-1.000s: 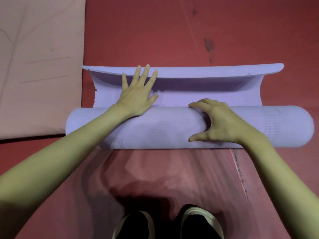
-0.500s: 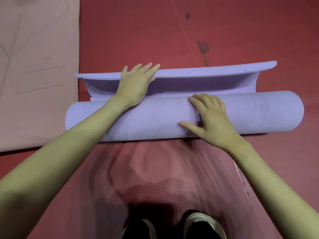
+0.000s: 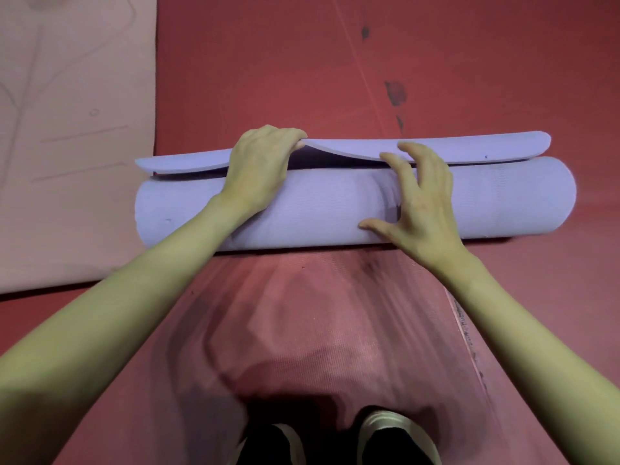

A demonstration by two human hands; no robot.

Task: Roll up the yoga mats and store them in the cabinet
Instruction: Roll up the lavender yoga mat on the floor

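Note:
A purple yoga mat [image 3: 503, 203] lies across the red floor as a thick roll, with only a short free end [image 3: 469, 147] curling up behind it. My left hand [image 3: 260, 166] sits on top of the roll, its fingers curled over the free end's edge and gripping it. My right hand [image 3: 419, 203] rests on the roll with spread fingers, the fingertips touching the free end and the thumb low on the near side.
A pale pink mat [image 3: 73, 146] lies flat on the floor to the left, its edge close to the roll's left end. Red floor [image 3: 335, 62] stretches beyond the roll. My two dark shoes [image 3: 396, 437] stand at the bottom.
The roll has moved away from me and taken up most of the flat strip. My left hand went from lying flat to curling over the free end's edge.

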